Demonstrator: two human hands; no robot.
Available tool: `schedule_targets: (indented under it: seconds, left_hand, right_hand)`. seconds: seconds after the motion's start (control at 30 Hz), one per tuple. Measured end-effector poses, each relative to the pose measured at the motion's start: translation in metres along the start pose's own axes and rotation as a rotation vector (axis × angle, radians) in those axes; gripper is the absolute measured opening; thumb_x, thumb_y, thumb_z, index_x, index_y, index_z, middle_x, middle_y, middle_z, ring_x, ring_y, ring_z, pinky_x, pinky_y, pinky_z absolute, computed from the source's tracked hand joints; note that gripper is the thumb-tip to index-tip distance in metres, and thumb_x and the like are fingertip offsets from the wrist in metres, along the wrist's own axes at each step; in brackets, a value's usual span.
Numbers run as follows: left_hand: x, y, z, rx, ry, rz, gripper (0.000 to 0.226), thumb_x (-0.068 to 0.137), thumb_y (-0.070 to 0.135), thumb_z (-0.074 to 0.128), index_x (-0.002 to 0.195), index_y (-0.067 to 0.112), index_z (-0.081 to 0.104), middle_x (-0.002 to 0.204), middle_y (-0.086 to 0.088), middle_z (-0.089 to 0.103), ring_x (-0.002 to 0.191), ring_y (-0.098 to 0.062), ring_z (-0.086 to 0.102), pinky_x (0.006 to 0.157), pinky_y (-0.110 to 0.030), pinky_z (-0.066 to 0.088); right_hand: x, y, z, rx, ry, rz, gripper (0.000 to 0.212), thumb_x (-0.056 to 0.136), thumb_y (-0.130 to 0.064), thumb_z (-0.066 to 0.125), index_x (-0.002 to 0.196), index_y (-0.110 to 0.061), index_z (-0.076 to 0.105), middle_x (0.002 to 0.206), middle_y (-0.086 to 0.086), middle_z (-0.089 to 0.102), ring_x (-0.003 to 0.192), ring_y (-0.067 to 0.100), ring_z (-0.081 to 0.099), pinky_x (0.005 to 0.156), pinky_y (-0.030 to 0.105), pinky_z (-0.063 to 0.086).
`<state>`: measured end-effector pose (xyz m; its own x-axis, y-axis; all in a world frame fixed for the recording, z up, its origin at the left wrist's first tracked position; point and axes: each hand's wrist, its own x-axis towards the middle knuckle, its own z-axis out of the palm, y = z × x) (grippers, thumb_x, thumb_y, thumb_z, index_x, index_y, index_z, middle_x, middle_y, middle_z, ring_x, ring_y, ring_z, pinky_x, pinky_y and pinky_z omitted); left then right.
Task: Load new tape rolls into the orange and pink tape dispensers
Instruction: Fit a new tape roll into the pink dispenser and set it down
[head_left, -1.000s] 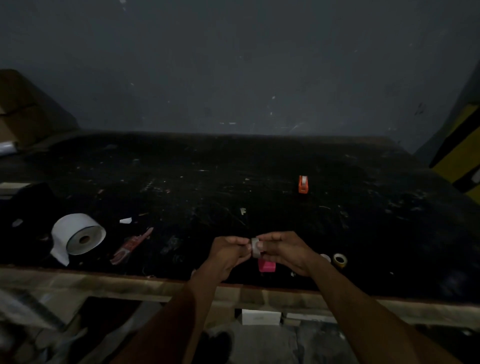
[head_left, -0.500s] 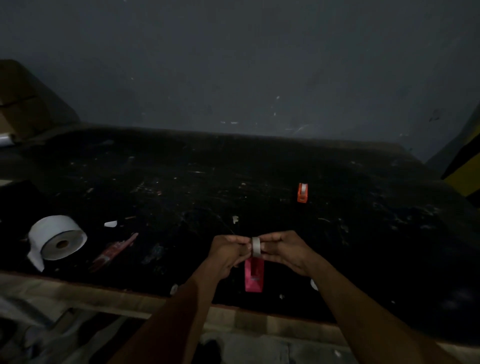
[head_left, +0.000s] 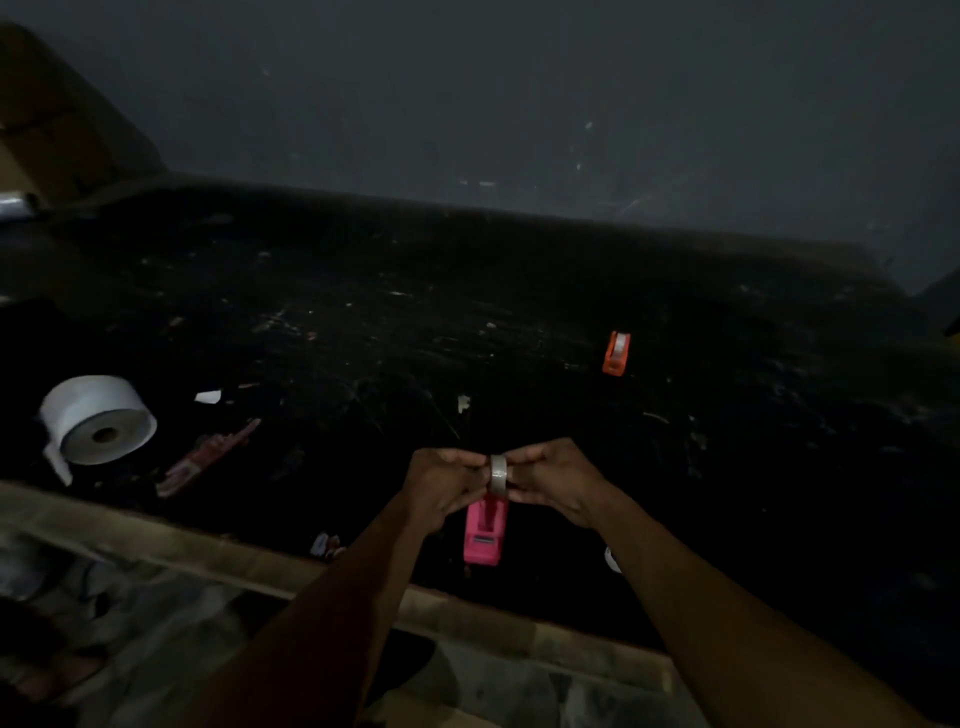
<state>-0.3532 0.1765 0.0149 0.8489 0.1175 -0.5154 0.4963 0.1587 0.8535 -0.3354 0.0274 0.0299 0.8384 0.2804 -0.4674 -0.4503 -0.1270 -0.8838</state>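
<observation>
A small clear tape roll (head_left: 498, 474) is held edge-on between my two hands above the table's near edge. My left hand (head_left: 448, 483) pinches it from the left and my right hand (head_left: 556, 478) pinches it from the right. Directly below the roll, the pink tape dispenser (head_left: 485, 535) lies on the black table (head_left: 519, 322), its far end hidden by my hands. The orange tape dispenser (head_left: 616, 353) stands farther back and to the right, with a pale roll showing inside it.
A large white paper roll (head_left: 96, 420) lies at the left. A reddish wrapper (head_left: 208, 457) lies beside it. A small pale object (head_left: 612, 558) peeks out by my right forearm. Scraps (head_left: 326, 545) sit at the wooden front edge (head_left: 156, 535).
The camera has tilted and drifted, so more of the pink dispenser shows below my hands. Both hands keep the tape roll between them in about the same spot.
</observation>
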Motion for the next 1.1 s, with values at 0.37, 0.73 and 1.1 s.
schedule_targets:
  seconds: [0.37, 0.73, 1.1]
  left_hand:
    - [0.022, -0.009, -0.005, 0.115, -0.002, -0.051, 0.02, 0.084, -0.013, 0.06, 0.074, 0.005, 0.06, 0.076, -0.013, 0.061, 0.068, -0.02, 0.06, 0.046, -0.018, 0.055]
    - [0.037, -0.019, -0.01, 0.224, 0.003, -0.081, 0.012, 0.083, -0.013, 0.059, 0.083, -0.002, 0.064, 0.099, -0.024, 0.063, 0.09, -0.03, 0.062, 0.073, -0.038, 0.057]
    - [0.043, -0.021, -0.012, 0.276, -0.016, -0.1, 0.021, 0.08, -0.015, 0.062, 0.098, -0.006, 0.065, 0.1, -0.022, 0.062, 0.09, -0.03, 0.064, 0.079, -0.042, 0.059]
  right_hand:
    - [0.02, 0.015, 0.013, -0.033, 0.216, 0.083, 0.021, 0.082, 0.011, 0.064, 0.102, 0.008, 0.064, 0.098, 0.021, 0.063, 0.091, 0.025, 0.063, 0.074, 0.032, 0.058]
    - [0.035, 0.036, 0.026, -0.119, 0.351, 0.149, 0.029, 0.082, 0.01, 0.063, 0.111, 0.007, 0.062, 0.116, 0.028, 0.063, 0.092, 0.028, 0.061, 0.089, 0.045, 0.054]
    - [0.047, 0.052, 0.028, -0.223, 0.433, 0.138, 0.028, 0.078, 0.006, 0.068, 0.106, 0.004, 0.066, 0.11, 0.024, 0.068, 0.089, 0.025, 0.061, 0.086, 0.039, 0.055]
